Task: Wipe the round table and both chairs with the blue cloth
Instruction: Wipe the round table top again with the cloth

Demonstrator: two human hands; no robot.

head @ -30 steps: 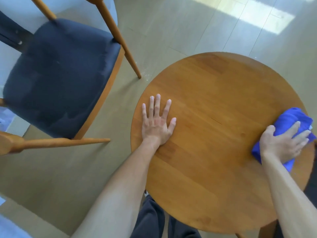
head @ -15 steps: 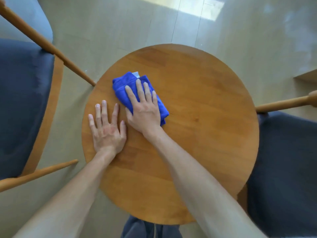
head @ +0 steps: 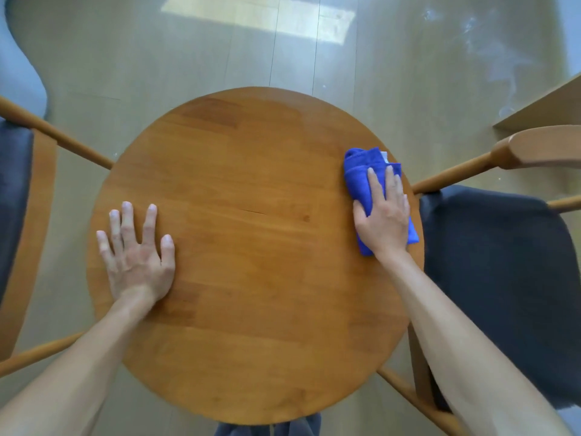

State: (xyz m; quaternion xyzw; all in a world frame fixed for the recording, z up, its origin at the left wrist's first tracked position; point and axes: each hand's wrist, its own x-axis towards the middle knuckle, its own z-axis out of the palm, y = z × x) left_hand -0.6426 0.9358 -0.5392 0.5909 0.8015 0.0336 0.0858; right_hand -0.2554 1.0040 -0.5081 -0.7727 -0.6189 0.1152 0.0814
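Observation:
The round wooden table (head: 251,215) fills the middle of the view. My right hand (head: 383,215) lies flat on the folded blue cloth (head: 358,171) and presses it onto the table's right edge. My left hand (head: 135,250) rests flat on the left side of the tabletop with its fingers spread. One wooden chair with a dark blue seat (head: 503,272) stands right of the table. A second chair of the same kind (head: 15,196) stands at the left, partly cut off by the frame.
Pale wooden floor (head: 283,51) surrounds the table, with a sunlit patch at the top. A light wooden board edge (head: 540,108) shows at the upper right. My dark trouser legs (head: 270,427) show below the table's near edge.
My right hand has swept the blue cloth from the table's left-centre across to its right edge. My left hand has stayed flat on the left side. The view has shifted.

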